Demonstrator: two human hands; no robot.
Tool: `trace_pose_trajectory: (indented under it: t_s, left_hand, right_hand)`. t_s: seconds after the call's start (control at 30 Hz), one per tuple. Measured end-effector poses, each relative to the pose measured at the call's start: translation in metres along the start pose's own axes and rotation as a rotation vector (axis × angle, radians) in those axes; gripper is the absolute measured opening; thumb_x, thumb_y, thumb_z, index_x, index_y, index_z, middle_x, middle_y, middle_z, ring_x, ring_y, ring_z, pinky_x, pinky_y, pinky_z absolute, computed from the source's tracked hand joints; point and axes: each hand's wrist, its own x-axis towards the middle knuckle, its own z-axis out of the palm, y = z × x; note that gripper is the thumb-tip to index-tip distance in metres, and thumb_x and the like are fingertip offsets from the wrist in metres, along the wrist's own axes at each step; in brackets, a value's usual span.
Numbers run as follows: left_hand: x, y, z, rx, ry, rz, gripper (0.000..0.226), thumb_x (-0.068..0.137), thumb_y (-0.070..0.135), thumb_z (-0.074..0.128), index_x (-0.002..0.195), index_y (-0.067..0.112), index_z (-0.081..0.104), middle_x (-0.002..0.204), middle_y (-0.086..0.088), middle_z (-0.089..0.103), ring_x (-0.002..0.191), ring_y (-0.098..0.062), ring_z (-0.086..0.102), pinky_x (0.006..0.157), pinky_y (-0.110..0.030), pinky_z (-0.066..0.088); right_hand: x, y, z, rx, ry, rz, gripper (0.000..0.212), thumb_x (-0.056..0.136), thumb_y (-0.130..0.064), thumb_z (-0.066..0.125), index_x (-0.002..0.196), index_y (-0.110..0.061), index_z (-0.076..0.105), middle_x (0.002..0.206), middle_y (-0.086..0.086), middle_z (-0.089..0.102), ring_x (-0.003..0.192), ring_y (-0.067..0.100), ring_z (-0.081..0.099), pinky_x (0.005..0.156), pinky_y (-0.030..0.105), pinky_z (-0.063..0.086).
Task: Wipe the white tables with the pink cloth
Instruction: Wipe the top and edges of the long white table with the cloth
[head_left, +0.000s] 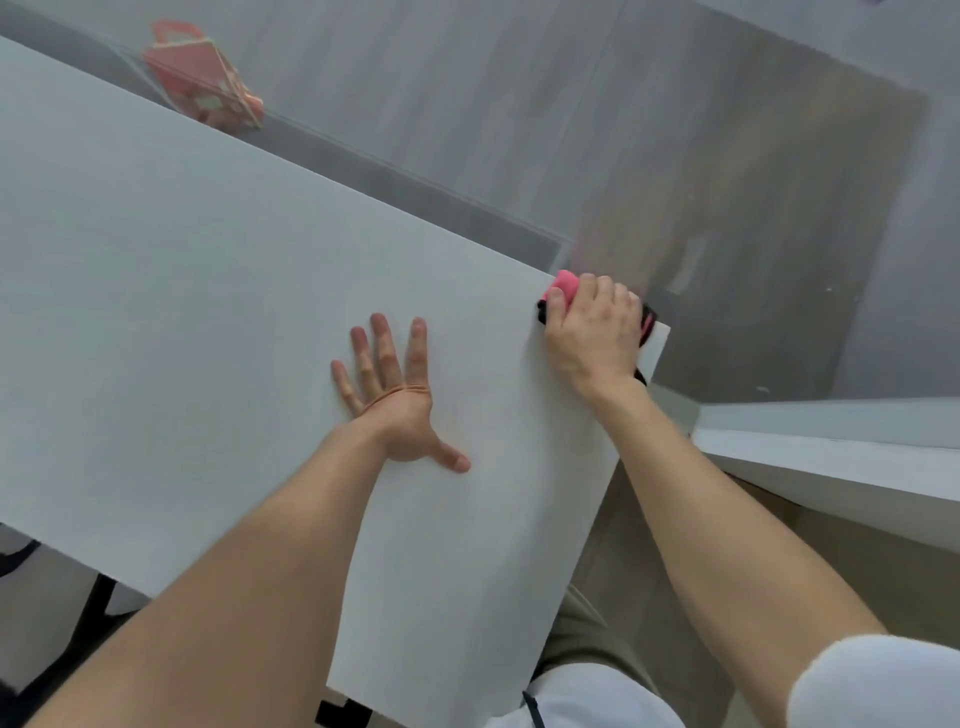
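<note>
The white table runs diagonally from the upper left of the frame to the lower centre. Its top is plain, matte and unmarked.

The pink cloth sits at the table's corner, right of centre in the frame. It is bunched into a compact wad and is bright pink. A dark edge or trim shows at its left and right sides. Most of the cloth is covered by the hand above it, so its full shape cannot be told.

The right hand grasps the cloth from above. Its fingers curl over the wad and its thumb lies on the left side, holding the cloth down on the table top.

The left hand is released. It lies palm down on the table at the centre of the frame, with fingers straight and spread. A thin band crosses its back.

A second white table enters from the right edge. A pink bag stands at the upper left, beyond the table's far edge, on the grey floor.
</note>
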Motion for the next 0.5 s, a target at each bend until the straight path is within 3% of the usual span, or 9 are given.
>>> trace_pose_trajectory:
  t_s: [0.13, 0.23, 0.3, 0.4, 0.5]
  left_hand:
    - [0.002, 0.001, -0.001, 0.018, -0.010, -0.016, 0.186, 0.044, 0.079, 0.096, 0.139, 0.041, -0.060, 0.140, -0.010, -0.072, 0.133, -0.037, -0.065, 0.119, -0.070, -0.027]
    - [0.001, 0.001, 0.000, 0.030, -0.004, -0.031, 0.187, 0.042, 0.081, 0.095, 0.138, 0.040, -0.060, 0.143, -0.011, -0.070, 0.134, -0.037, -0.064, 0.120, -0.069, -0.026]
    - [0.000, 0.001, -0.001, 0.013, -0.004, -0.013, 0.186, 0.043, 0.081, 0.095, 0.139, 0.041, -0.059, 0.142, -0.010, -0.071, 0.134, -0.036, -0.065, 0.119, -0.069, -0.027]
    - [-0.003, 0.001, -0.001, 0.010, 0.001, -0.001, 0.185, 0.045, 0.079, 0.096, 0.141, 0.041, -0.057, 0.141, -0.007, -0.072, 0.134, -0.034, -0.065, 0.119, -0.069, -0.027]
    - [0.000, 0.001, -0.001, 0.008, 0.003, -0.004, 0.185, 0.044, 0.079, 0.096, 0.142, 0.041, -0.057, 0.141, -0.005, -0.072, 0.134, -0.034, -0.065, 0.117, -0.069, -0.029]
  right_hand:
    - [0.045, -0.139, 0.019, 0.010, -0.202, -0.239, 0.050, 0.110, -0.045, 0.035, 0.137, -0.008, 0.057, 0.135, 0.015, 0.062, 0.125, 0.036, 0.056, 0.106, 0.047, 0.034]
    - [0.059, -0.175, 0.023, -0.022, -0.252, -0.319, 0.054, 0.112, -0.048, 0.036, 0.149, -0.010, 0.048, 0.147, 0.012, 0.056, 0.135, 0.033, 0.052, 0.111, 0.044, 0.033]
    - [0.054, -0.143, 0.020, 0.022, -0.232, -0.327, 0.056, 0.111, -0.052, 0.039, 0.147, -0.010, 0.050, 0.143, 0.012, 0.059, 0.133, 0.033, 0.053, 0.110, 0.045, 0.033]
    - [0.022, -0.043, 0.011, 0.089, -0.044, -0.213, 0.058, 0.107, -0.057, 0.041, 0.134, -0.010, 0.061, 0.122, 0.013, 0.066, 0.116, 0.037, 0.060, 0.102, 0.047, 0.038]
    - [-0.011, 0.054, -0.008, 0.043, 0.028, -0.114, 0.054, 0.109, -0.056, 0.040, 0.127, -0.010, 0.063, 0.109, 0.012, 0.065, 0.104, 0.037, 0.059, 0.100, 0.049, 0.041]
